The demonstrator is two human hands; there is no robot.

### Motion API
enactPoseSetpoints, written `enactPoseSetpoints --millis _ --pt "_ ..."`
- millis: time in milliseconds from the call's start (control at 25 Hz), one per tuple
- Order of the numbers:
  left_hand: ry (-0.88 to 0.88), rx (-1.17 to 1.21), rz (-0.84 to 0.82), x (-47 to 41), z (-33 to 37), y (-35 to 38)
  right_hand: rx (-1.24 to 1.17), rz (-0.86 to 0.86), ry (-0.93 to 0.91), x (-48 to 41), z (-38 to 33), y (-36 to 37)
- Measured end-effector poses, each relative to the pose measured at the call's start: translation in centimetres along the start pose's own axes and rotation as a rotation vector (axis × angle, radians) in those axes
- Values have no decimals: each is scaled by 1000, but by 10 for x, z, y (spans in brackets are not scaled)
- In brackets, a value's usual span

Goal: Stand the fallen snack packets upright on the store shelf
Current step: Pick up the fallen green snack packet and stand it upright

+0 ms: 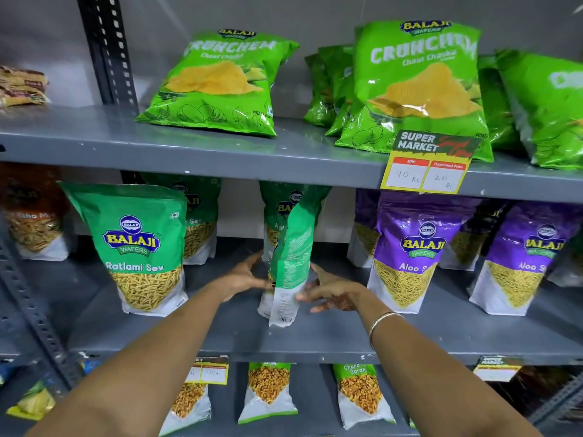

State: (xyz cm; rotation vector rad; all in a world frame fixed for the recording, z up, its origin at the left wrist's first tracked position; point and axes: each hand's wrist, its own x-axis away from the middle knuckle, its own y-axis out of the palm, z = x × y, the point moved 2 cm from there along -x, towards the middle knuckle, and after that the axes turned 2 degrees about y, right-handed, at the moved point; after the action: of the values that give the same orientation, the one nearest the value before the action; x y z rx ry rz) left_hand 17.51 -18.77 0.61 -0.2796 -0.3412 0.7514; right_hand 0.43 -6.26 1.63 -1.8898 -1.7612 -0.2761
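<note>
Middle shelf [315, 339]: green packet [291, 247] between both hands hides another's label.

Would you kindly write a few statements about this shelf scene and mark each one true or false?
1. Both hands are at the green packet on the middle shelf: left hand on its left side, right hand on its right. True.
2. That packet shows its front label to the camera. False: it is turned, showing printed text and a barcode.
3. The purple Aloo Sev packets stand to its right. True.
4. The price tag reads 40 Rs and 20 Rs. True.
5. The Crunchem bags sit on the bottom shelf. False: they are on the top shelf.
</note>
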Motion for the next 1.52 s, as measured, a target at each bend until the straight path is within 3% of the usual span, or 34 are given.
enactPoseSetpoints --millis 240,440,640,840,1200,1280,1400,1520 --pt "6 19 27 0 10 12 176 219 -86 -5 -10 13" --pt "-56 -103 13 2 8 5 117 169 -127 2 -10 -3" --pt "-54 -63 150 -1 13 6 52 221 -149 -3 -4 -27" --pt "-78 -173 322 -5 7 12 -107 81 -233 -9 -3 -27" --pt "-168 -127 460 1 15 47 -76 171 -388 -14 -9 -39" --pt "-180 -107 443 4 16 49 -14 131 -286 -18 -4 -44" --pt "-234 -136 348 22 4 37 314 33 97 -18 2 -50" --pt "-323 -49 355 54 -16 6 441 -212 377 -8 -16 -16"
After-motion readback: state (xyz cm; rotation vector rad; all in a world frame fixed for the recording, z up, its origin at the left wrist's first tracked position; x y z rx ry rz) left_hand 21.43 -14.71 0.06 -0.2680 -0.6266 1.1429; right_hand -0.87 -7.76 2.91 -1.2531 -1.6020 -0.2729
